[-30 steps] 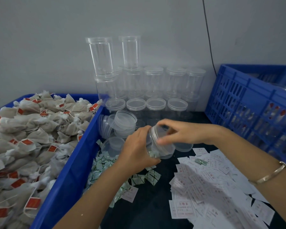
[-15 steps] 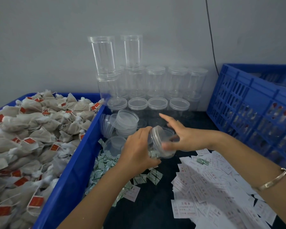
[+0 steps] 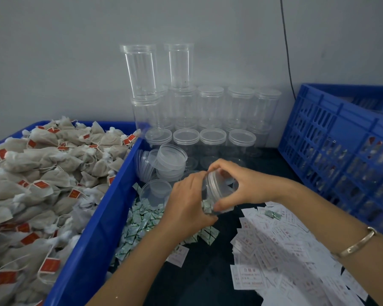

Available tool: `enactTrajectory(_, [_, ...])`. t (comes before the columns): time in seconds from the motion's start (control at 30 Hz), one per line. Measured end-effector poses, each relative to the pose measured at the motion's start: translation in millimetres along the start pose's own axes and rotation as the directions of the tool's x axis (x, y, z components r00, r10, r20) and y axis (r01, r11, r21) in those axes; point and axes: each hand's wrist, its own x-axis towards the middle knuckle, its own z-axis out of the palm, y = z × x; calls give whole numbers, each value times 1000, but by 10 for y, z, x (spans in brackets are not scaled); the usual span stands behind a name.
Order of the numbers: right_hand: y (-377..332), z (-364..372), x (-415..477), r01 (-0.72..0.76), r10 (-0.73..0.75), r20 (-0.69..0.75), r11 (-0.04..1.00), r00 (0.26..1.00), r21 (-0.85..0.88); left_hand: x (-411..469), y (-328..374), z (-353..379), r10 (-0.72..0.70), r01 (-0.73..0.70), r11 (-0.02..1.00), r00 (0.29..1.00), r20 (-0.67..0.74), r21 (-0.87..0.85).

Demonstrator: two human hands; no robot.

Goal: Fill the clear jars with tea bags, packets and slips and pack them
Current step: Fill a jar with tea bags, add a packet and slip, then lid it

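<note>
A small clear jar (image 3: 221, 188) lies tilted on its side above the dark table, its ridged neck pointing left. My right hand (image 3: 245, 184) grips it from the right, index finger over the neck and thumb beneath. My left hand (image 3: 190, 202) curls over the jar's left end and hides the mouth; whether a lid is under it cannot be told. Tea bags (image 3: 42, 173) with red tags fill the blue bin (image 3: 93, 239) at the left. Green-and-white packets (image 3: 142, 219) lie beside the bin. White slips (image 3: 274, 250) are strewn on the right.
Empty clear jars (image 3: 210, 107) stand stacked against the wall at the back. Loose clear lids (image 3: 170, 160) are piled just beyond my left hand. A blue slotted crate (image 3: 341, 140) with filled jars borders the right side. A metal bangle (image 3: 358, 241) is on my right wrist.
My right hand's fingers were stretched out over the jar half a second ago; now they curl round its neck again. The jar has stayed between both hands.
</note>
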Motion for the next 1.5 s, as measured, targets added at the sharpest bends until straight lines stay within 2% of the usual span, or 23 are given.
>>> enactTrajectory(0.07, [46, 21, -8, 6, -5, 51, 1000, 999, -27, 2, -22, -11, 12, -12, 1000, 1000, -29, 12])
enactTrajectory(0.2, [4, 58, 9, -106, 107, -6, 992, 994, 71, -21, -69, -16, 26, -26, 998, 1000, 8, 63])
enactTrajectory(0.27, [23, 46, -13, -70, 69, 12, 990, 998, 121, -40, -65, -5, 43, -43, 997, 999, 4, 71])
enactTrajectory(0.37, [51, 22, -57, 20, -26, 82, 997, 996, 70, -46, -51, 6, 61, -60, 995, 998, -10, 83])
enactTrajectory(0.5, [-48, 56, -5, -147, 140, 76, 985, 987, 89, -34, -61, 9, 78, -78, 991, 997, 0, 106])
enactTrajectory(0.57, [-15, 54, -17, -109, 103, 60, 987, 993, 116, -49, -84, 2, 61, -62, 993, 998, 6, 99])
enactTrajectory(0.67, [15, 52, -48, -20, 17, 98, 999, 995, 37, -81, -113, -6, 48, -48, 996, 999, -7, 77])
enactTrajectory(0.8, [-42, 126, 12, -160, 154, 68, 981, 986, 106, -82, -112, -12, 52, -52, 995, 999, 2, 81])
enactTrajectory(0.87, [-9, 100, -7, -103, 96, 56, 984, 994, 143, -92, -116, -22, 58, -58, 993, 998, -1, 101])
enactTrajectory(0.93, [30, 72, -39, -36, 31, 83, 998, 996, 61, -106, -124, -26, 64, -63, 991, 998, -6, 121])
enactTrajectory(1.07, [-25, 171, 5, -150, 144, 74, 985, 987, 83, -114, -109, -12, 80, -80, 986, 997, 5, 146])
enactTrajectory(1.17, [0, 182, -8, -80, 78, 25, 994, 997, 72, -108, -98, -7, 86, -86, 984, 996, 5, 155])
enactTrajectory(1.23, [21, 186, -29, -23, 22, 78, 1000, 997, 12, -109, -96, -11, 91, -91, 981, 996, 7, 171])
enactTrajectory(1.37, [-51, 248, 34, -155, 149, 64, 982, 987, 112, -109, -108, -28, 88, -88, 982, 996, 4, 170])
enactTrajectory(1.43, [-37, 253, 31, -104, 102, 26, 987, 994, 119, -120, -113, -38, 82, -82, 983, 997, 9, 163])
enactTrajectory(1.5, [24, 238, 17, -39, 37, 49, 998, 998, 47, -134, -116, -43, 72, -73, 983, 997, 12, 170])
